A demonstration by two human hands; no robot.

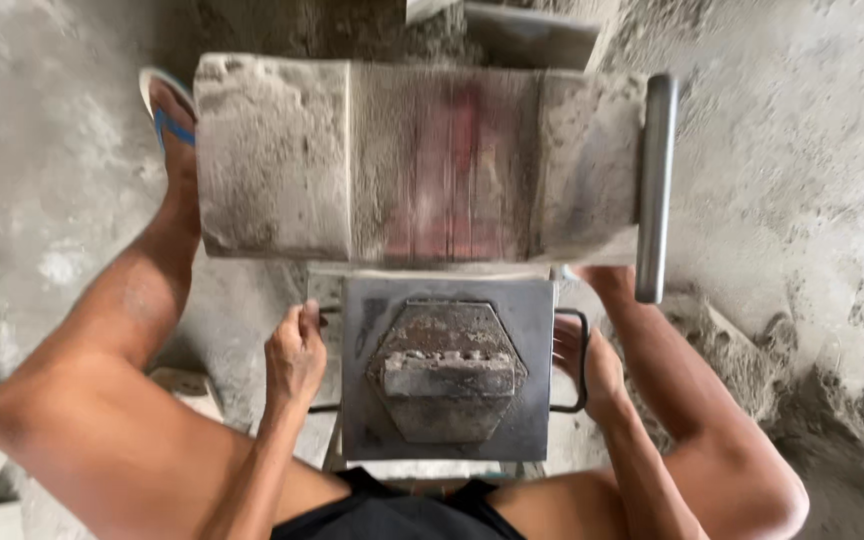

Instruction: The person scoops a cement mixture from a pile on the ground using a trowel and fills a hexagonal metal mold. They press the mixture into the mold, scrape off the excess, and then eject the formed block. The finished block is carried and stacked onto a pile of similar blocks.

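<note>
**Hexagonal paver mould: handles gripped, plate seated**

Square grey steel mould plate at lower centre of frame, bearing a raised hexagonal steel press block with a rectangular bar across its middle. Block seated inside the plate opening; no loose mix visible on top, so filling and levelling judged done. Lifting or stripping judged outstanding.

Wide cement-caked metal tray with a red-stained centre across upper centre of frame, round grey steel bar along its right edge. Loose grey sand-cement mix heaped at lower right.

Left hand clenched on the thin black wire handle at the plate's left side, wrist straight. Right hand closed around the black loop handle at the right side, forearm angled inward. Knees spread either side of the mould.
</note>
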